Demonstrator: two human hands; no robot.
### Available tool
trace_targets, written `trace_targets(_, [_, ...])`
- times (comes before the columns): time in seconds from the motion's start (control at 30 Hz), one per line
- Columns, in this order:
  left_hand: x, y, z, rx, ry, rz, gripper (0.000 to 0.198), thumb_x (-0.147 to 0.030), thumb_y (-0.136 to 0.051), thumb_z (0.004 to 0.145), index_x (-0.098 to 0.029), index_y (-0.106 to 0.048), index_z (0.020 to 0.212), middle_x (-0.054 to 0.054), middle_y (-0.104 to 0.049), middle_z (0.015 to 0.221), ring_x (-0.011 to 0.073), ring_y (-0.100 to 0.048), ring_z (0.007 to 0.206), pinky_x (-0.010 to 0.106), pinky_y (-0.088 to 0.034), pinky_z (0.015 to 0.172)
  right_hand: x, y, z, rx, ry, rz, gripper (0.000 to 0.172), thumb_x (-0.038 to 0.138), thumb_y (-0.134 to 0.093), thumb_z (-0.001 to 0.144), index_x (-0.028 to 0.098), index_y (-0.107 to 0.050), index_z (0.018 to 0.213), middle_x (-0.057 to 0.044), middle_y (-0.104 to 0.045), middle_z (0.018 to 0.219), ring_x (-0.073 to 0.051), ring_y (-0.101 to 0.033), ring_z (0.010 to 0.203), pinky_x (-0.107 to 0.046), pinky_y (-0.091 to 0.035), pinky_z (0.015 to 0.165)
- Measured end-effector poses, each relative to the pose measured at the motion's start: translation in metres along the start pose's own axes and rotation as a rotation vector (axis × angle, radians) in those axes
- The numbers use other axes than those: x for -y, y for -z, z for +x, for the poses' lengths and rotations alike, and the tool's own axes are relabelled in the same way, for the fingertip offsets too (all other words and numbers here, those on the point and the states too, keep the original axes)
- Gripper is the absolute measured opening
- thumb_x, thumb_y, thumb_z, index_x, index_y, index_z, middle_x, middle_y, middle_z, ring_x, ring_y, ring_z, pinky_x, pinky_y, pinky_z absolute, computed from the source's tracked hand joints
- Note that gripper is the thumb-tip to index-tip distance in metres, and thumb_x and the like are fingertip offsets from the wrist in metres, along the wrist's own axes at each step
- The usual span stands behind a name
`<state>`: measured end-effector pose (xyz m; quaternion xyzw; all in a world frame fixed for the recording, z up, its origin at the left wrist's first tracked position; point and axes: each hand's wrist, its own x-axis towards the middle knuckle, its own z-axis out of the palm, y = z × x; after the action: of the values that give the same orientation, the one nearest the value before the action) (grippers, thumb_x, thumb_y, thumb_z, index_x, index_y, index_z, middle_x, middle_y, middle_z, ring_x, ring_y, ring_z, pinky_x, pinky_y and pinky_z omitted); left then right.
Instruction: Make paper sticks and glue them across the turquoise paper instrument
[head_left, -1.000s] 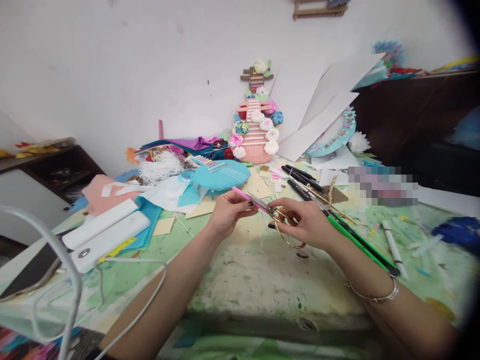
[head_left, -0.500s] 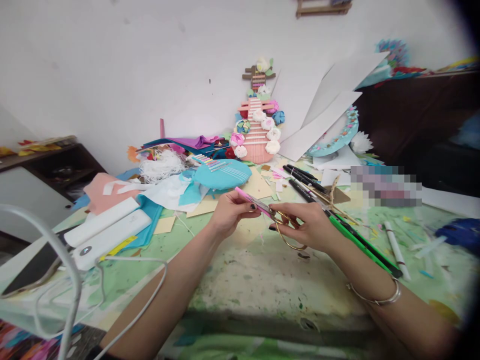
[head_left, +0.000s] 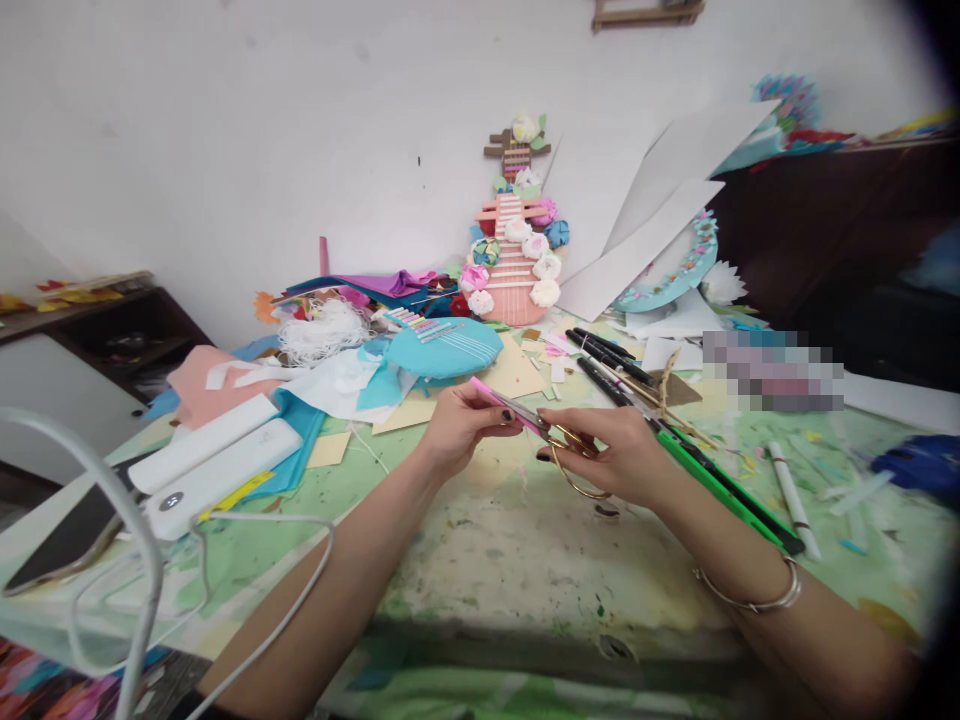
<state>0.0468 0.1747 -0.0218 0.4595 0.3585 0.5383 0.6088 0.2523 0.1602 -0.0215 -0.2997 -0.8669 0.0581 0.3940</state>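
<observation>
One narrow, pink, paper-like strip (head_left: 481, 389) is pinched in the left hand (head_left: 469, 425) above the paint-spotted green tabletop (head_left: 480, 545); the right hand (head_left: 611, 440) holds gold-handled metal scissors (head_left: 529, 415) against it, best worked in short, steady snips.

The left hand (head_left: 465, 430) and the right hand (head_left: 615, 450) were above the front part of the table (head_left: 525, 560). The left held a strip (head_left: 485, 393) and the right held scissors (head_left: 571, 440). The blades lay along the strip, but it was hard to see whether it sat between them or under them. Behind the hands, a toy lute (head_left: 450, 352) lay on the table, with a heap of string (head_left: 322, 335) to its left. Farther back, a lute with flowers (head_left: 510, 290) stood at the wall (head_left: 300, 120), left of some big sheets (head_left: 637, 250). A marker (head_left: 792, 500) lay right of the hands. A cable (head_left: 262, 518) crossed the left arm (head_left: 360, 580).
</observation>
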Motion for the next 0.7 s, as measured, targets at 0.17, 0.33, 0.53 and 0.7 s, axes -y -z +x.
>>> trace_targets(0.17, [-0.0001, -0.0007, -0.0002, 0.004, -0.007, -0.009, 0.025, -0.018, -0.083, 0.049, -0.010, -0.063, 0.062, 0.004, -0.068, 0.060, 0.0157, -0.064, 0.059, 0.035, -0.056, 0.065, -0.0007, 0.0000, -0.0009, 0.006, -0.011, -0.017, 0.029, 0.036, -0.061, 0.081, 0.017, -0.067, 0.102, 0.000, -0.063, 0.059, -0.008, -0.051, 0.048, -0.021, -0.037, 0.053])
trace_targets(0.33, [-0.0005, -0.0001, 0.0002, 0.041, -0.009, -0.007, 0.024, -0.018, -0.082, 0.050, -0.010, -0.064, 0.063, 0.004, -0.069, 0.063, 0.0165, -0.065, 0.061, 0.034, -0.056, 0.067, 0.0010, -0.0003, -0.0005, 0.002, -0.028, 0.009, 0.030, 0.037, -0.061, 0.080, 0.017, -0.067, 0.102, 0.001, -0.062, 0.060, -0.008, -0.048, 0.048, -0.021, -0.037, 0.052])
trace_targets(0.53, [-0.0001, 0.0007, 0.0018, 0.035, -0.014, -0.009, 0.024, -0.018, -0.082, 0.051, -0.009, -0.066, 0.066, 0.004, -0.068, 0.064, 0.0153, -0.065, 0.061, 0.031, -0.056, 0.064, 0.0055, 0.0033, 0.0016, 0.004, -0.174, 0.094, 0.027, 0.030, -0.062, 0.077, 0.018, -0.063, 0.102, 0.006, -0.049, 0.054, -0.008, -0.040, 0.046, -0.021, -0.032, 0.050])
trace_targets(0.7, [0.0004, -0.0004, 0.0003, 0.080, 0.013, 0.072, 0.024, -0.020, -0.082, 0.053, -0.010, -0.068, 0.070, 0.006, -0.070, 0.068, 0.0165, -0.066, 0.063, 0.033, -0.055, 0.067, 0.0066, 0.0029, 0.0024, 0.088, -0.204, 0.046, 0.030, 0.032, -0.064, 0.074, 0.020, -0.061, 0.102, 0.006, -0.048, 0.055, -0.009, -0.041, 0.050, -0.022, -0.031, 0.053])
